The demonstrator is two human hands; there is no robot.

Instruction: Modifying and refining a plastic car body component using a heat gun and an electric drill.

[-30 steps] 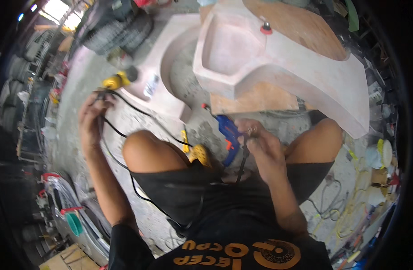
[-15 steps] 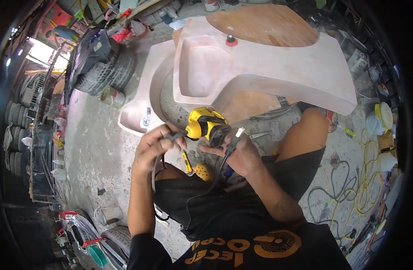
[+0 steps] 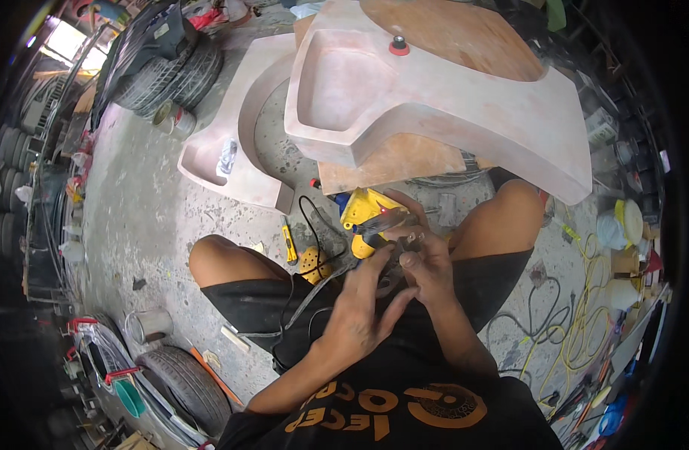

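Above my lap, a yellow-and-black power tool, apparently a small sander [image 3: 369, 206], is tilted between my hands. My right hand [image 3: 433, 274] is closed, its upper fingers behind the sander and its thumb by a dark plug [image 3: 412, 238] with metal prongs. My left hand [image 3: 359, 304] reaches up to the sander's near end, fingers bent at the power cord [image 3: 314, 289], thumb apart; its exact grip is partly hidden. The cord runs left across my thigh. Just beyond the sander lies a blue tool [image 3: 335, 198], mostly covered.
Large pale pink-white moulded panels [image 3: 479, 97] fill the floor ahead, a red-and-black knob [image 3: 398, 46] on top. A yellow utility knife [image 3: 289, 241] lies near my yellow clog [image 3: 313, 264]. Tyres [image 3: 183, 386] and a can [image 3: 149, 325] are at left; yellow cable [image 3: 585, 322] coils at right.
The sander has moved right and turned. My left hand has moved right and closer to my right hand. The plug is tucked closer against the sander; the cord now trails left.
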